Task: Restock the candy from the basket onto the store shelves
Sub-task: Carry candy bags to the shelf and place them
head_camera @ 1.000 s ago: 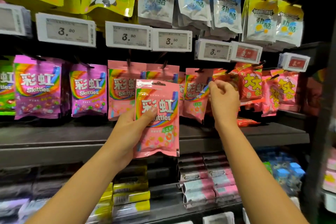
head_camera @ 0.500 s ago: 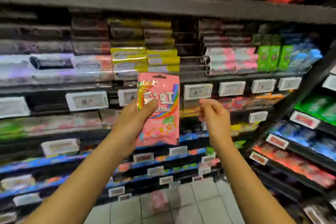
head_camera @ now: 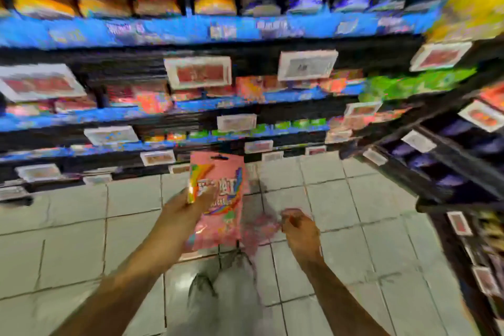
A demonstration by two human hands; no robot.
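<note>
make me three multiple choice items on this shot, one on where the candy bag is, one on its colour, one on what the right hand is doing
1. Where is the flat plastic candy bag?
A. hung on a shelf hook
B. in the left hand, over the pale tiled floor
C. lying on the floor

2. What is the bag's main colour?
A. pink with a rainbow band
B. green
C. plain white

3. What is the right hand doing?
A. gripping a second, clearly shown bag
B. pressing a price tag
C. fingers curled, below the bag's right side; blur hides whether it holds anything

Answers:
1 B: fingers wrap the bag's left edge, tiles behind it.
2 A: pink film, rainbow stripe across the front.
3 C: curled fingers beside a pink smear too blurred to read.
</note>
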